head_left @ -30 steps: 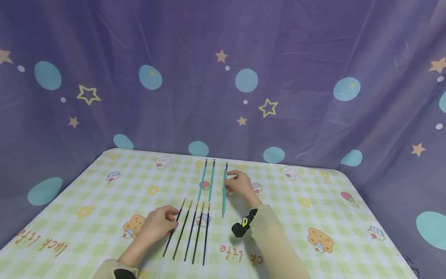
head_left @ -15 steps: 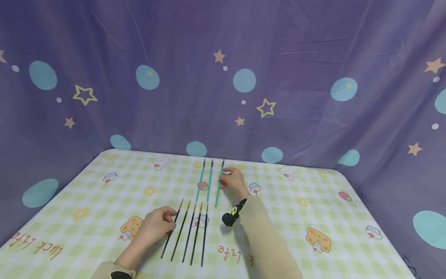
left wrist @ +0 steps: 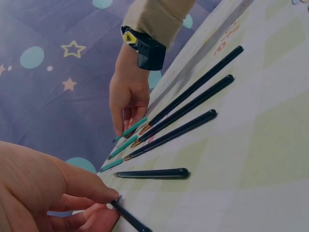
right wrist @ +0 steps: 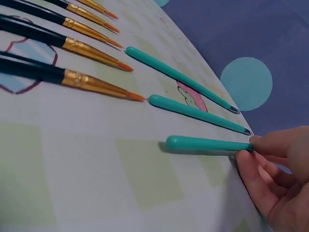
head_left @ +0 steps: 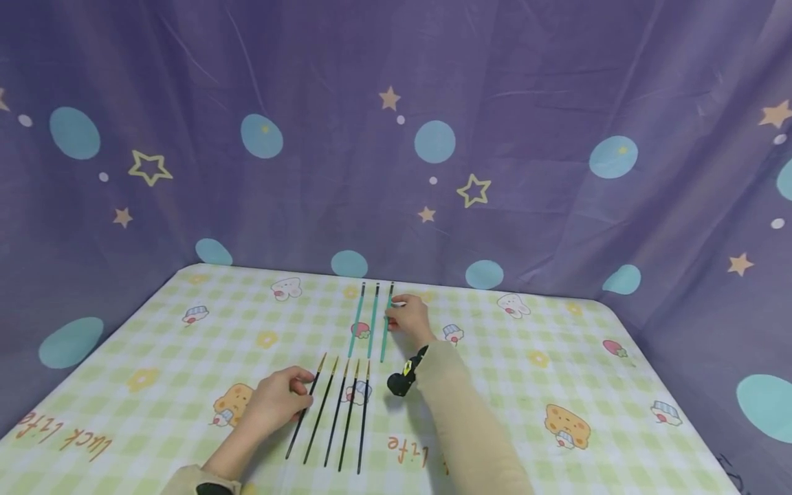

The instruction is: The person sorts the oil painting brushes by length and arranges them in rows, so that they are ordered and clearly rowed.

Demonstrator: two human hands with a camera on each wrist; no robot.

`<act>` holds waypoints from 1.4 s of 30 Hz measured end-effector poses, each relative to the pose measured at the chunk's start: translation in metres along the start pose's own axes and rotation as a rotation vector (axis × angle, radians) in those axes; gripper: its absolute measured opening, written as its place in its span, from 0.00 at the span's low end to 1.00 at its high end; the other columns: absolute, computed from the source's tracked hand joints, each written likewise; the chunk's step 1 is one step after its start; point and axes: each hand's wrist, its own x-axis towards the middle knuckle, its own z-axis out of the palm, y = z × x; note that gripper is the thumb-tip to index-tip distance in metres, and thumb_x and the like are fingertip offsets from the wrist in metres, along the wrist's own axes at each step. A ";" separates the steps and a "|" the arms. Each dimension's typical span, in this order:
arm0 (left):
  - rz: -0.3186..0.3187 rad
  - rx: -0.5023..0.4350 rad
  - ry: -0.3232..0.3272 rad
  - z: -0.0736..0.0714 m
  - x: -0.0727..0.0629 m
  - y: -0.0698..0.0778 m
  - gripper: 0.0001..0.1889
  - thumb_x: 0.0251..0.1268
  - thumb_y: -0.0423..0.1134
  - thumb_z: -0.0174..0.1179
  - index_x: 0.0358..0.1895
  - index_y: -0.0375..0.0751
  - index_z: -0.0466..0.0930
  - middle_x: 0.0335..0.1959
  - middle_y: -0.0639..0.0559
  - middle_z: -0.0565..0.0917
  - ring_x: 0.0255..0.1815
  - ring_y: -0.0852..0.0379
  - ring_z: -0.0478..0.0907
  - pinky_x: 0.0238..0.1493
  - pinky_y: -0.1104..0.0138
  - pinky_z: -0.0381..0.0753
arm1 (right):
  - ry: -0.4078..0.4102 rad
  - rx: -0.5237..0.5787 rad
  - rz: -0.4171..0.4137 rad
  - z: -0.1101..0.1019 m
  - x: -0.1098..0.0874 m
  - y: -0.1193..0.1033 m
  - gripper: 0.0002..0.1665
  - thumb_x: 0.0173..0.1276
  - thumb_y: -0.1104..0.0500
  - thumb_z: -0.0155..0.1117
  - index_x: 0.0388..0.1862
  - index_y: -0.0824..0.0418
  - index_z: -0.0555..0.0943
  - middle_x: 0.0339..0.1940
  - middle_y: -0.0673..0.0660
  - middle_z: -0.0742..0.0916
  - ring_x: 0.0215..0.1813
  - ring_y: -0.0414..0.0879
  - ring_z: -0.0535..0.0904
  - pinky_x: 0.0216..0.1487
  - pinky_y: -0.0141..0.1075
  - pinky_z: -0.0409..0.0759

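My right hand (head_left: 410, 318) pinches a teal-handled paintbrush (head_left: 384, 342) at the far side of the table. In the right wrist view the thumb and a fingertip meet at the far part of its handle (right wrist: 207, 144). Two more teal paintbrushes, a left one (head_left: 357, 323) and a middle one (head_left: 373, 323), lie just left of it, roughly parallel. Nearer to me, several black-handled paintbrushes with gold ferrules lie in a row, bristles pointing away. My left hand (head_left: 277, 399) pinches the leftmost black paintbrush (head_left: 303, 416); its fingers partly cover the handle.
A green-and-white checked tablecloth (head_left: 495, 385) with cartoon prints covers the table. Behind its far edge hangs a purple curtain (head_left: 346, 192) with stars and teal spots. A black wrist camera (head_left: 403, 380) sits on my right wrist, close above the cloth.
My right hand has moved left with the teal paintbrush, from well apart to beside the other two, and the brush has come down close to the cloth. The left hand has stayed in place.
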 end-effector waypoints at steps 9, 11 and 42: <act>-0.005 -0.004 0.008 0.000 -0.001 0.001 0.16 0.48 0.31 0.61 0.44 0.36 0.78 0.27 0.51 0.75 0.18 0.60 0.73 0.20 0.68 0.76 | 0.054 -0.091 -0.016 0.006 0.002 -0.001 0.21 0.55 0.66 0.64 0.50 0.65 0.79 0.30 0.62 0.85 0.19 0.40 0.79 0.23 0.33 0.81; -0.003 -0.002 0.009 0.000 -0.001 0.001 0.16 0.48 0.31 0.61 0.44 0.36 0.78 0.27 0.51 0.75 0.18 0.60 0.73 0.20 0.68 0.76 | 0.060 -0.116 -0.008 0.007 0.002 -0.001 0.21 0.55 0.65 0.64 0.50 0.64 0.79 0.30 0.61 0.86 0.19 0.41 0.79 0.23 0.32 0.81; -0.012 0.007 -0.017 -0.001 -0.001 0.001 0.18 0.47 0.32 0.62 0.46 0.36 0.78 0.26 0.51 0.76 0.17 0.59 0.74 0.20 0.68 0.75 | 0.066 -0.238 -0.021 -0.002 -0.007 -0.002 0.18 0.58 0.64 0.61 0.49 0.67 0.79 0.29 0.61 0.86 0.20 0.42 0.80 0.23 0.32 0.80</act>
